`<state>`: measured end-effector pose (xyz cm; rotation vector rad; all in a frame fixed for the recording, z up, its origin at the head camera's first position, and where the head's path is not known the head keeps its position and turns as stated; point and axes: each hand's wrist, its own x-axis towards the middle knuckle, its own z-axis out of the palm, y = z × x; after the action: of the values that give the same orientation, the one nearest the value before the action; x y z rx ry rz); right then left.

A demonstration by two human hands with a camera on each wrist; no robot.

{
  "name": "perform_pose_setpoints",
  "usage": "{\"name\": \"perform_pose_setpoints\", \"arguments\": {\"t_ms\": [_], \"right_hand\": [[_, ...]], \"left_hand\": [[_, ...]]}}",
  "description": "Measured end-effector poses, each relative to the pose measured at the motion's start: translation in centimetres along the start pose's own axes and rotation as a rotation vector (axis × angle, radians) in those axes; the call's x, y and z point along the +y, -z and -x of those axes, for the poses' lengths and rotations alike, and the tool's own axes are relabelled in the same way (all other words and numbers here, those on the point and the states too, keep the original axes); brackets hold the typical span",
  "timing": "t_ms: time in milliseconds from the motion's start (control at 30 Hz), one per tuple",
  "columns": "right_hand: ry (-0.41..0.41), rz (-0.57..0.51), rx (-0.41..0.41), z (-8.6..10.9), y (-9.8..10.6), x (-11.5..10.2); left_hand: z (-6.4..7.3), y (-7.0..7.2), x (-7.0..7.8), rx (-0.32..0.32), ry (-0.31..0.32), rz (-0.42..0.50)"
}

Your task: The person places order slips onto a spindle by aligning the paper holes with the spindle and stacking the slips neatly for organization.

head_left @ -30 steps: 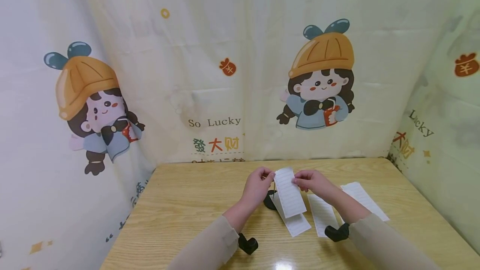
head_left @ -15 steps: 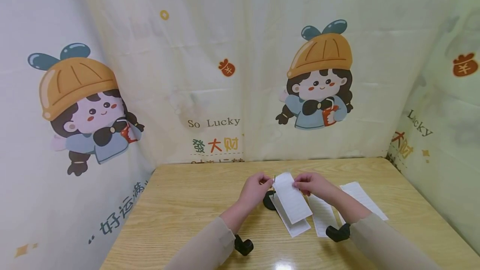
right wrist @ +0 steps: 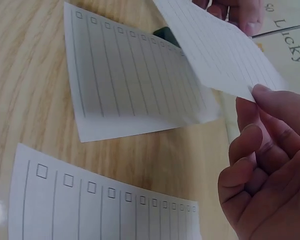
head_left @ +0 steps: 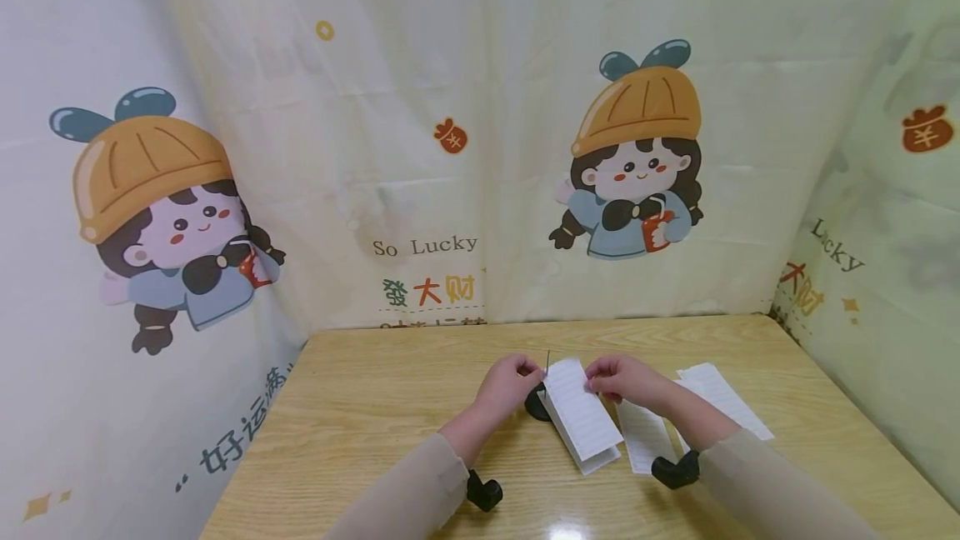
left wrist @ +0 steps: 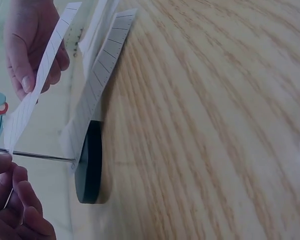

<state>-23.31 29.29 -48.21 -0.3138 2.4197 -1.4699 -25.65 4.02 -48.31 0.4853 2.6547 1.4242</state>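
My left hand (head_left: 510,383) pinches the near-left corner of a lined white paper slip (head_left: 579,408) right at a metal spike. My right hand (head_left: 628,379) pinches the slip's right edge between thumb and fingers. The spike (left wrist: 50,157) rises from a round black base (left wrist: 89,170) on the table, and its tip stands above the slip's corner in the head view. Under the held slip, a second slip with small checkboxes (right wrist: 135,82) sits low at the spike's foot. The held slip slants above it, and my left fingers partly hide the corner.
More lined slips (head_left: 647,442) lie on the wooden table (head_left: 390,407) to the right, one pair (head_left: 726,398) partly behind my right forearm. Black wrist mounts (head_left: 484,492) hang below both sleeves. A printed curtain (head_left: 420,190) encloses the table's back and sides.
Both hands have lowered the held slip along the spike, nearer the slip below. More of the spike's tip now shows above it.
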Motion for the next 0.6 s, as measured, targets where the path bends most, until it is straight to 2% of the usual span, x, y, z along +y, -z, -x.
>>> {"name": "perform_pose_setpoints", "arguments": {"t_ms": [167,400,600], "right_hand": [[-0.028,0.015,0.012,-0.1,-0.7,0.4],[-0.045,0.054,0.053,-0.4,-1.7,0.9],[-0.071,0.11,0.097,-0.3,-2.1,1.0]], "left_hand": [[0.1,-0.1,-0.5,-0.028,0.031,-0.018],[0.0,-0.3,-1.4,-0.03,0.01,-0.077],[-0.1,-0.7,-1.9,-0.042,0.019,-0.119]]}}
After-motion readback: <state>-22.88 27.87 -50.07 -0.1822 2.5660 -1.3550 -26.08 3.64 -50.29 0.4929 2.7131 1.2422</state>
